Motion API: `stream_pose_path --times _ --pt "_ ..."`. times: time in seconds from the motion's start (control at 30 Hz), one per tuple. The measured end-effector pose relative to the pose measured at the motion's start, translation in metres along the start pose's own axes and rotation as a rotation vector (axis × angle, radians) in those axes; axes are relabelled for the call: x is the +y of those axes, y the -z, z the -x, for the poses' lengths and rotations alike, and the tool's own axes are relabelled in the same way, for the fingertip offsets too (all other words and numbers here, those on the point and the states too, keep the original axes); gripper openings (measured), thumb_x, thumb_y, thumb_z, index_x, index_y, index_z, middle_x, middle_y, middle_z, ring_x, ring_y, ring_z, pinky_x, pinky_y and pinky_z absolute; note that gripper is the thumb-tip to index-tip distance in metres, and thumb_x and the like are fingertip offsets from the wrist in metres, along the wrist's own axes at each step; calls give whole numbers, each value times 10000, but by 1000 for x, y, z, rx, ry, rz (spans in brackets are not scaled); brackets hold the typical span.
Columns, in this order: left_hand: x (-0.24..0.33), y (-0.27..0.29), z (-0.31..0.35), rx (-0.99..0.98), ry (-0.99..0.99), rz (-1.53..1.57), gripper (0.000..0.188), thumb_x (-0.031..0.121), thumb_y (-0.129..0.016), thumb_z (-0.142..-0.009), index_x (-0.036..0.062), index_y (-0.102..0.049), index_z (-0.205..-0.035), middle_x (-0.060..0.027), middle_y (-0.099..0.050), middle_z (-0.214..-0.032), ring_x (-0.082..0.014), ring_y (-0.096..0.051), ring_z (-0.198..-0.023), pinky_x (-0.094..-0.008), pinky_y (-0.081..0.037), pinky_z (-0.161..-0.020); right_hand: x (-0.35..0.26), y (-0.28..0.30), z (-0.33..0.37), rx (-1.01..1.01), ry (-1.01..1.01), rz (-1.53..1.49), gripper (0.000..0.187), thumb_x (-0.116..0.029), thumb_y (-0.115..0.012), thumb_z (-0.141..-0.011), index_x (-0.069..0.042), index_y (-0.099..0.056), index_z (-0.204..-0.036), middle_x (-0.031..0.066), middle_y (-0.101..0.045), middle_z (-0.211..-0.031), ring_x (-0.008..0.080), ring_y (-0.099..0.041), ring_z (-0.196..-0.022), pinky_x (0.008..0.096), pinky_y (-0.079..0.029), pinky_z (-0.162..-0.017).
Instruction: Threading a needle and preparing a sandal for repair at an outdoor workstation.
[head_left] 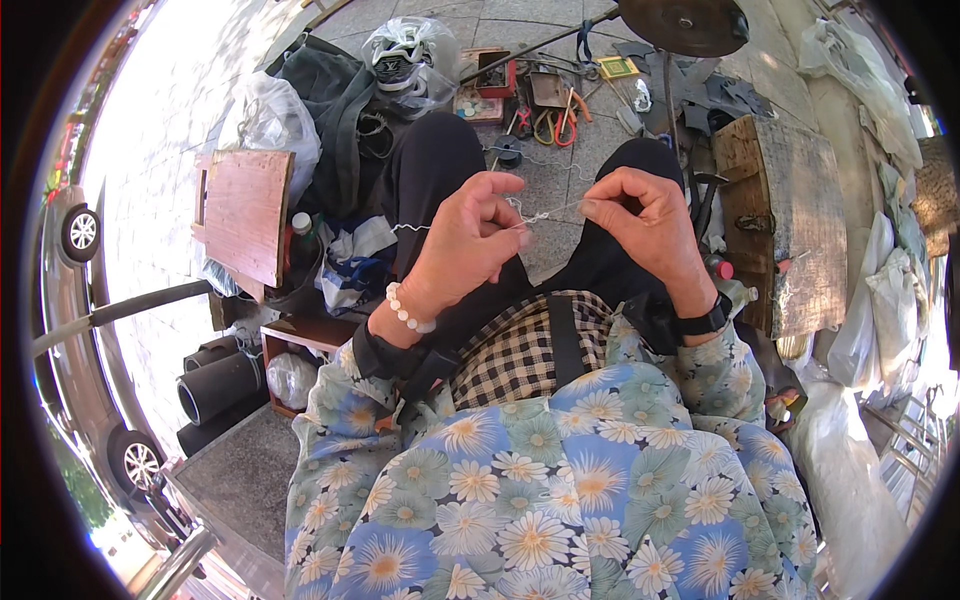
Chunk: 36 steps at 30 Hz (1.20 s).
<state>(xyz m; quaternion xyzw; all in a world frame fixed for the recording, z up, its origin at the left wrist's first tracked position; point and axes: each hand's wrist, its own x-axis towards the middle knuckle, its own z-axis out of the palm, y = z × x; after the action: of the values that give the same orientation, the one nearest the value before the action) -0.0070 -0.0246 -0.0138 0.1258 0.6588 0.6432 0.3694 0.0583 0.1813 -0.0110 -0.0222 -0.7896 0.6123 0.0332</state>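
A white thread (541, 216) with a small knotted or looped stretch is drawn between my hands, over the gap between my knees. My left hand (465, 238) pinches it between thumb and fingers, and one end trails out on the far side of the wrist. Opposite it, my right hand (648, 225) is closed thumb to forefinger on the thin end of the thread; whether a needle is in that pinch is too small to tell. A checked black-and-beige cloth (505, 352) lies over my lap. Beyond my knees sits a black spool (508, 151) with thread leading from it.
Scissors (566, 122), pliers and small boxes lie on the paving ahead. A wooden box (785, 225) stands at the right, a reddish board (246, 215) at the left. Bagged shoes (408, 62) are at the back, and a round metal plate (684, 22) rises on a post.
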Motion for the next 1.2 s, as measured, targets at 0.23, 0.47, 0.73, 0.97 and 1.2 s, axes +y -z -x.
stream_pose_path --times 0.23,0.47,0.73,0.97,1.2 --pt "-1 0 -1 122 -51 -100 330 -26 -609 -752 8 -441 -1034 -32 -545 -746 -40 -486 -509 -164 -400 -401 9 4 1 53 -158 -236 70 -80 -621 -810 -22 -599 -780 -23 -545 -642 37 -470 -554 190 -384 -504" --pt "-1 3 -1 69 -39 -206 50 41 -595 -811 14 -553 -816 9 -523 -646 -29 -479 -504 -159 -397 -413 19 -1 0 99 -202 -859 91 -154 -553 -879 -64 -560 -868 58 -584 -1010 125 -584 -806 232 -474 -582" --pt "5 -6 1 -23 28 -159 46 61 -576 -837 17 -587 -832 18 -521 -642 -28 -492 -535 -159 -403 -418 19 -16 -9 48 -156 -1023 132 -194 -483 -915 -67 -509 -939 101 -453 -1271 231 -561 -1018 280 -528 -570" --pt "1 -7 -2 42 -199 -304 24 51 -584 -832 27 -586 -830 39 -529 -663 -10 -480 -573 -147 -377 -475 13 -26 -9 53 -329 -1009 140 -195 -467 -923 -63 -471 -876 113 -561 -1088 161 -628 -677 220 -477 -418" --pt "9 -8 2 139 -230 -219 100 -13 -628 -775 30 -541 -797 62 -494 -651 7 -406 -572 -149 -327 -510 18 -20 -12 264 -93 -570 121 -150 -476 -920 -51 -474 -850 56 -591 -786 46 -445 -419 170 -341 -373"
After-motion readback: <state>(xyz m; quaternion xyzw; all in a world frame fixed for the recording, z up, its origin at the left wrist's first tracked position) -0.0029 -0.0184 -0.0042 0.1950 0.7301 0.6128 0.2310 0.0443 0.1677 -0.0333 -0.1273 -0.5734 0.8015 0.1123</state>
